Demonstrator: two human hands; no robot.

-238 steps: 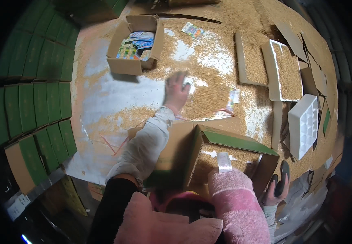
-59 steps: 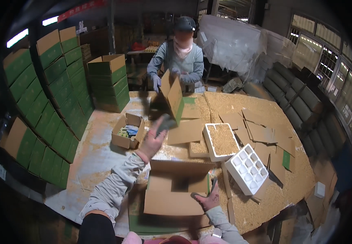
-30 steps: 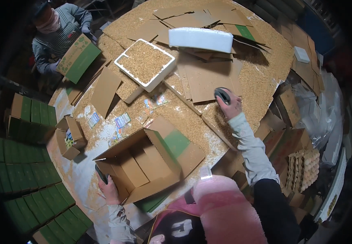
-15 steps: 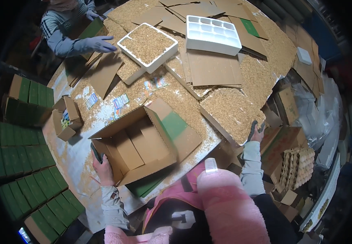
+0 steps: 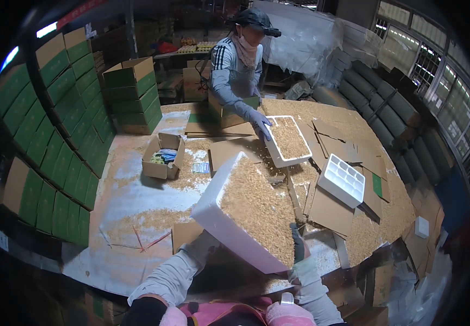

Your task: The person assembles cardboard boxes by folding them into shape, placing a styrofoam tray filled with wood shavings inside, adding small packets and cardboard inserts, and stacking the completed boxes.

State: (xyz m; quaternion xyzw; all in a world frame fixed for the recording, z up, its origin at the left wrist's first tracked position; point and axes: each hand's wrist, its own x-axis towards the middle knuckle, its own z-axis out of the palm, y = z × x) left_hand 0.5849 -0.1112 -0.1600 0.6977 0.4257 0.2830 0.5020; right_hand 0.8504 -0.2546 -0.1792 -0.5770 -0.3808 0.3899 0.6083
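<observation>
I hold a white foam tray [image 5: 245,212] filled with tan husks, lifted and tilted in front of me. My left hand [image 5: 202,247], gloved, grips its lower left underside. My right hand [image 5: 299,251], also gloved, grips its lower right edge. Under the tray an open cardboard box [image 5: 188,232] is mostly hidden. Across the table a person in a striped top reaches a gloved hand [image 5: 261,124] to a second husk-filled foam tray [image 5: 288,140].
An empty white compartment tray [image 5: 342,181] lies on flat cardboard sheets [image 5: 332,209] at right. A small open box [image 5: 162,156] with packets sits at left. Green-and-brown cartons [image 5: 55,136] are stacked along the left. Husks litter the table [image 5: 126,201].
My view has swung up from the open box. Both hands now hold a husk-filled foam tray raised over it. The far person now reaches to the other filled tray.
</observation>
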